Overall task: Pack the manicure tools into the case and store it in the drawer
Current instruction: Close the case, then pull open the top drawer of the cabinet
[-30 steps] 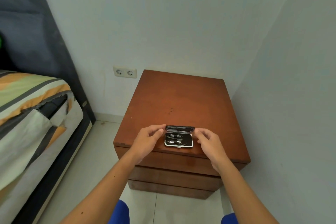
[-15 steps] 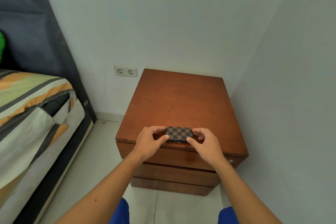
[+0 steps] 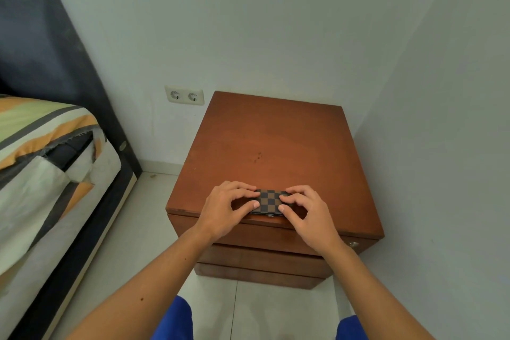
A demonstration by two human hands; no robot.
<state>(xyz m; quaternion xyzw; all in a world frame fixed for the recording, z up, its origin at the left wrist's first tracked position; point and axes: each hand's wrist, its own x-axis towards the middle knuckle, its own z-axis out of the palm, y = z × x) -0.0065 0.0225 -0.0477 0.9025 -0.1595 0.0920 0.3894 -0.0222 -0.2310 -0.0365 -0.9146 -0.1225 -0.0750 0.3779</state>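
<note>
A small case (image 3: 268, 201) with a brown and black checkered lid lies closed near the front edge of the wooden nightstand (image 3: 270, 143). My left hand (image 3: 225, 208) grips its left end with thumb and fingers. My right hand (image 3: 305, 211) holds its right end the same way. The tools are hidden inside the case. The top drawer (image 3: 248, 232) below the case is closed, as are the two drawers under it.
A bed (image 3: 47, 174) with a striped cover and a dark headboard stands to the left. A double wall socket (image 3: 184, 95) sits beside the nightstand. A wall runs close on the right. A small round lock (image 3: 353, 244) shows at the top drawer's right end.
The case's lid, open a second ago with the tools showing, is now closed. Both hands have moved onto the closed case and press its ends.
</note>
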